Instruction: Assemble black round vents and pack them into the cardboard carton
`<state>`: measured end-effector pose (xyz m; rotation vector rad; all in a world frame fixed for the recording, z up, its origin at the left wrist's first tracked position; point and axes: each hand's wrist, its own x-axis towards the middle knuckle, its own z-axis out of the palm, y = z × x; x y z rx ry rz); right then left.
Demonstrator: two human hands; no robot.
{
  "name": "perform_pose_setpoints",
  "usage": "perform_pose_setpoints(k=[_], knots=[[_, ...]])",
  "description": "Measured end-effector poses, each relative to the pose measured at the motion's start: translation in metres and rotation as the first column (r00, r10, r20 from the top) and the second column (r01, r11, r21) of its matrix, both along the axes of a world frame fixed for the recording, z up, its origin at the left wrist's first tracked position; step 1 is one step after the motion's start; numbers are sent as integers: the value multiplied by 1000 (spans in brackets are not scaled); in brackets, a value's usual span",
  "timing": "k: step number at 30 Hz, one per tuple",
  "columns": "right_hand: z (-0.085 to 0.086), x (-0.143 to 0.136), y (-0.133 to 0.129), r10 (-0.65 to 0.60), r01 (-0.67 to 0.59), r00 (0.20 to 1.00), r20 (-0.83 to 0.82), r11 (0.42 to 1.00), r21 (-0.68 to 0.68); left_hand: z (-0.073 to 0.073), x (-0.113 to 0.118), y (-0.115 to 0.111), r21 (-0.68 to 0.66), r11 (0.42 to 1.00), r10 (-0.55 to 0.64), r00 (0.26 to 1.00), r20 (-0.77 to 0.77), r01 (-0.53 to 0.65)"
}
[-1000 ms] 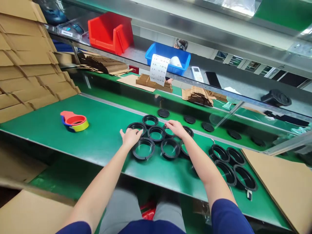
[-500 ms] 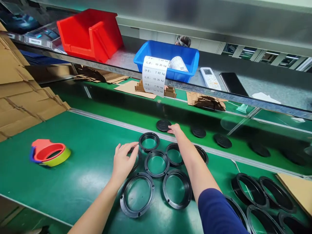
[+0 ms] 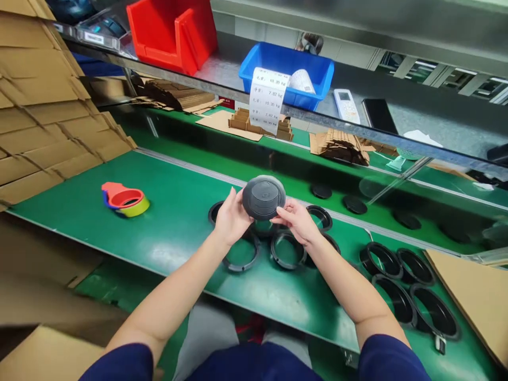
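Observation:
A round black disc-shaped cap (image 3: 264, 198) is held up over the bench, its face with molded lines turned toward me. My left hand (image 3: 233, 218) grips its left rim, and my right hand (image 3: 296, 219) pinches its lower right edge with the thumb on the face. Beneath and around the hands lie several black rings, among them one ring (image 3: 242, 270) near the bench edge and another ring (image 3: 288, 266) to its right. The hands and cap hide parts of the rings behind them.
More black caps (image 3: 355, 205) lie on the green strip behind the bench's metal rail. Tape in a red dispenser (image 3: 127, 200) sits at left. Larger black rings (image 3: 381, 259) and cardboard (image 3: 472, 286) are at right. Above runs a shelf with a blue bin (image 3: 286, 55) and red bin (image 3: 174, 37).
My right hand has brought the black cap from the strip behind the rail toward me. My left hand has left the rings and now holds the cap too. The view has shifted.

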<state>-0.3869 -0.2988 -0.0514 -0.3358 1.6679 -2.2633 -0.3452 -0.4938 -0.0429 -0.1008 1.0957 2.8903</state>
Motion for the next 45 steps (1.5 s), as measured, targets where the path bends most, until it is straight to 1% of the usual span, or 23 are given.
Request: perform_pose_setpoints(k=[2, 4, 6, 7, 8, 9, 10, 11, 12, 13, 14, 15, 17, 19, 23, 27, 31, 34, 37, 41, 43, 44, 45], knots=[[-7, 34, 5, 31, -31, 999, 22, 1000, -4, 3, 13, 9, 93, 992, -83, 996, 31, 79], [-17, 60, 9, 48, -49, 997, 58, 999, 15, 2, 29, 17, 143, 984, -113, 993, 34, 107], [-27, 78, 13, 48, -51, 998, 43, 996, 76, -2, 45, 23, 164, 979, -133, 990, 41, 125], [-31, 86, 16, 20, -18, 1000, -9, 991, 134, -5, 53, 26, 169, 976, -146, 988, 58, 134], [-35, 92, 19, -28, 49, 994, -106, 978, 205, -7, 60, 27, 173, 975, -157, 984, 83, 141], [-38, 98, 22, -76, 144, 967, -244, 950, 276, -10, 67, 29, 175, 974, -165, 980, 114, 143], [-39, 103, 25, -103, 253, 908, -406, 908, 334, -13, 75, 30, 176, 974, -172, 974, 150, 145], [-40, 107, 28, -96, 352, 823, -560, 860, 370, -15, 81, 32, 174, 974, -179, 966, 187, 147], [-41, 112, 31, -50, 422, 731, -680, 817, 393, -16, 88, 34, 169, 974, -187, 957, 222, 151], [-42, 115, 33, 15, 460, 653, -757, 786, 413, -18, 95, 36, 161, 975, -193, 948, 254, 155], [-44, 119, 35, 84, 470, 602, -794, 766, 438, -20, 101, 38, 152, 975, -198, 938, 284, 160], [-46, 123, 37, 133, 469, 577, -806, 753, 461, -21, 107, 41, 143, 976, -201, 929, 311, 163], [-51, 128, 39, 176, 454, 578, -797, 742, 493, -25, 117, 47, 134, 977, -203, 912, 356, 165], [-57, 133, 42, 176, 447, 597, -783, 737, 507, -29, 124, 54, 143, 976, -206, 901, 381, 162], [-66, 139, 48, 201, 436, 594, -779, 733, 522, -36, 132, 64, 176, 969, -232, 897, 377, 176], [-65, 142, 53, 216, 371, 595, -774, 780, 503, -37, 134, 71, 175, 962, -266, 875, 405, 212], [-56, 147, 59, 118, 330, 696, -708, 824, 461, -34, 132, 75, 206, 954, -289, 860, 420, 220], [-51, 150, 61, 29, 344, 755, -655, 833, 433, -35, 131, 73, 219, 948, -310, 837, 452, 233], [-52, 152, 61, 37, 319, 780, -625, 836, 446, -37, 130, 68, 217, 951, -299, 827, 476, 219], [-55, 152, 56, 65, 294, 762, -645, 852, 433, -37, 129, 61, 228, 951, -296, 830, 473, 209], [-56, 153, 52, 89, 304, 740, -667, 840, 450, -36, 130, 58, 223, 953, -289, 831, 476, 203], [-56, 155, 50, 123, 318, 709, -694, 823, 470, -35, 131, 56, 212, 960, -267, 836, 479, 185], [-56, 157, 47, 187, 328, 659, -729, 801, 501, -34, 133, 54, 200, 967, -236, 845, 480, 156]])
